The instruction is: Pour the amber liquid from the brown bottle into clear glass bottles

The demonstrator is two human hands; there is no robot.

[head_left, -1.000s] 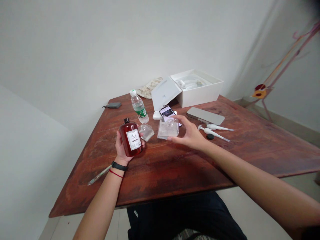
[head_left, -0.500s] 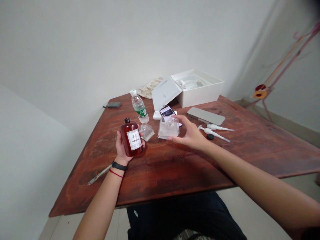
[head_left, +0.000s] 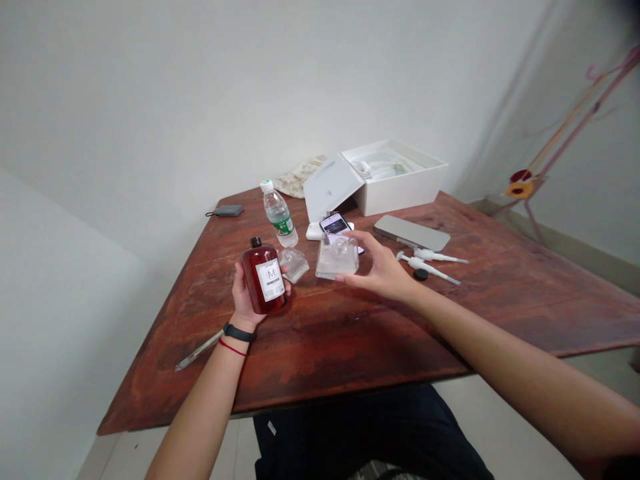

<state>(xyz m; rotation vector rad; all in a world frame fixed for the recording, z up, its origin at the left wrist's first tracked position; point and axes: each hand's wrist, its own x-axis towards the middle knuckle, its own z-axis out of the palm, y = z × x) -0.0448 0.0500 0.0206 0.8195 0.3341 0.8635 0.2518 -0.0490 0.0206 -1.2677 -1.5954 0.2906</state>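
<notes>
My left hand (head_left: 244,293) is wrapped round a brown bottle (head_left: 259,285) with a white label marked "M" facing me. The bottle leans slightly, and its short neck looks dark. My right hand (head_left: 383,267) grips a clear square bottle (head_left: 336,260) between thumb and fingers, just above or on the table; I cannot tell which. A second clear bottle (head_left: 296,267) stands behind the brown one, partly covered by my left fingers. To the right of my right hand lie two white pump heads (head_left: 437,269) and a black round cap (head_left: 421,274).
On the wooden table (head_left: 320,353) stands a water bottle (head_left: 281,217) with a green label. Behind the right hand are a phone (head_left: 335,224), an open white box (head_left: 400,190) and a flat grey device (head_left: 413,231). A thin clear tube (head_left: 200,350) lies by the left forearm.
The brown bottle has shifted and turned very slightly to the right in my left hand. My right hand and the clear bottle have hardly moved.
</notes>
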